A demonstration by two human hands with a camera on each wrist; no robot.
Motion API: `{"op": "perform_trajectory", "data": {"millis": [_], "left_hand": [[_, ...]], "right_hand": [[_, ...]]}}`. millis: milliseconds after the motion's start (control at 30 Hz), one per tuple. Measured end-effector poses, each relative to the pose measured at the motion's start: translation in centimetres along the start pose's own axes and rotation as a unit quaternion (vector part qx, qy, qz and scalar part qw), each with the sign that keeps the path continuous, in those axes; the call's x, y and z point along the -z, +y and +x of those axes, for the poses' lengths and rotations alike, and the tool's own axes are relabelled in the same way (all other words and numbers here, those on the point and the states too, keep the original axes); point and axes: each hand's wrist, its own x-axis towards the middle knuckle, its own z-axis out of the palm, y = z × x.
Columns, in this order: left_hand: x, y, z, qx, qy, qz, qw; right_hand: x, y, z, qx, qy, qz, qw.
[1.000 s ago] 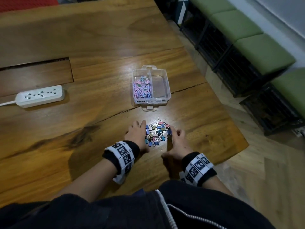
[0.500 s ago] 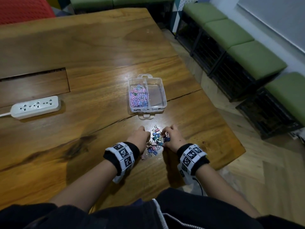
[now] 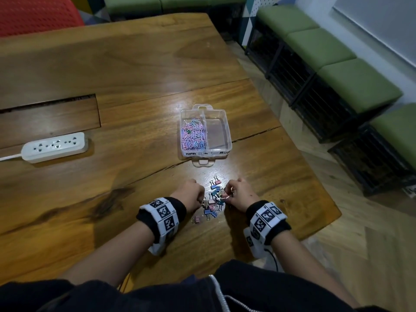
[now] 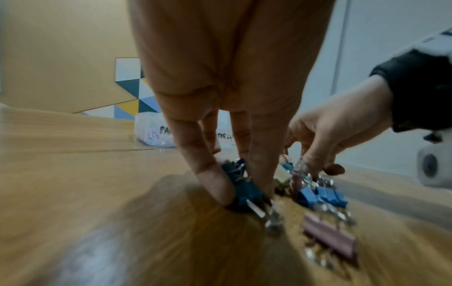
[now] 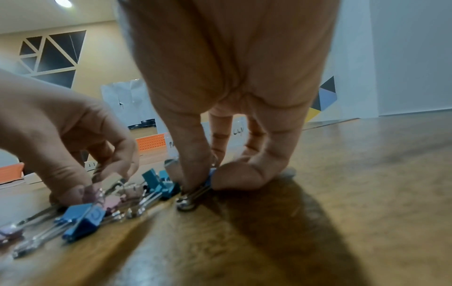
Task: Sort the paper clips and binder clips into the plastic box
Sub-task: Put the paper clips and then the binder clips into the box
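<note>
A clear plastic box with two compartments stands on the wooden table; pastel paper clips fill its left compartment, and its right one looks bare. Just in front of it lies a small heap of blue, pink and teal binder clips. My left hand sits at the heap's left side, thumb and fingers pinching teal binder clips. My right hand sits at the heap's right side, its thumb and forefinger pinching a blue binder clip against the table. One pink clip lies apart, nearer to me.
A white power strip lies at the table's left, beside a recessed slot. The table's right edge drops to the floor close to my right hand. Green cushioned benches line the right wall.
Both hands have gone from lying flat beside the heap to curling their fingers into it and pinching clips. The heap is more bunched between them. The head view has tilted up.
</note>
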Motion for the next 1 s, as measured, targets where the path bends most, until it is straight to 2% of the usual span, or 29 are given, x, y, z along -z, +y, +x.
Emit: {"op": "perform_trajectory", "data": {"millis": [133,200,300,400,467,533,633,700,800,833,900,967,1000], "left_hand": [[1.1,-0.2,0.4,0.014,-0.034,-0.079,0.996],[2.2,0.2,0.7,0.017,-0.029,-0.141,0.989],[4.8,1.5,2.0,0.007,0.009,-0.231,0.973],[7.5,3.2,4.2,0.012,0.07,-0.347,0.935],[8.7,4.1,6.0,0.017,0.127,-0.36,0.924],[9.2,4.6,7.5,0.019,0.165,-0.34,0.926],[9.0,5.0,8.5,0.024,0.166,-0.28,0.945],[8.5,5.1,8.1,0.0,0.166,-0.219,0.962],[7.1,4.7,6.4,-0.074,0.16,-0.12,0.977],[6.4,4.4,5.7,-0.105,0.126,-0.086,0.983],[4.8,3.6,4.9,-0.158,0.014,0.018,0.987],[3.3,2.6,4.4,-0.182,-0.075,0.146,0.97],[2.7,2.2,4.3,-0.189,-0.095,0.19,0.959]], "right_hand": [[0.0,0.1,-0.4,0.004,0.011,-0.013,1.0],[-0.1,0.1,-0.4,0.006,0.018,-0.011,1.0],[0.0,0.3,-0.5,-0.009,0.026,0.002,1.0],[0.0,0.6,-0.9,-0.026,0.034,0.028,0.999],[-0.2,0.7,-1.1,-0.031,0.05,0.032,0.998],[-0.4,0.6,-1.4,-0.029,0.054,0.022,0.998],[-0.9,0.5,-1.8,-0.026,0.029,0.013,0.999],[-1.0,0.3,-1.9,-0.013,0.02,0.007,1.0],[-1.0,0.3,-1.8,0.001,0.038,0.012,0.999],[-1.0,0.4,-1.7,0.005,0.044,0.01,0.999],[-0.9,0.4,-1.6,0.021,0.044,-0.007,0.999],[-0.4,0.4,-1.5,0.03,0.028,-0.035,0.999],[0.0,0.3,-1.5,0.028,0.017,-0.042,0.999]]}}
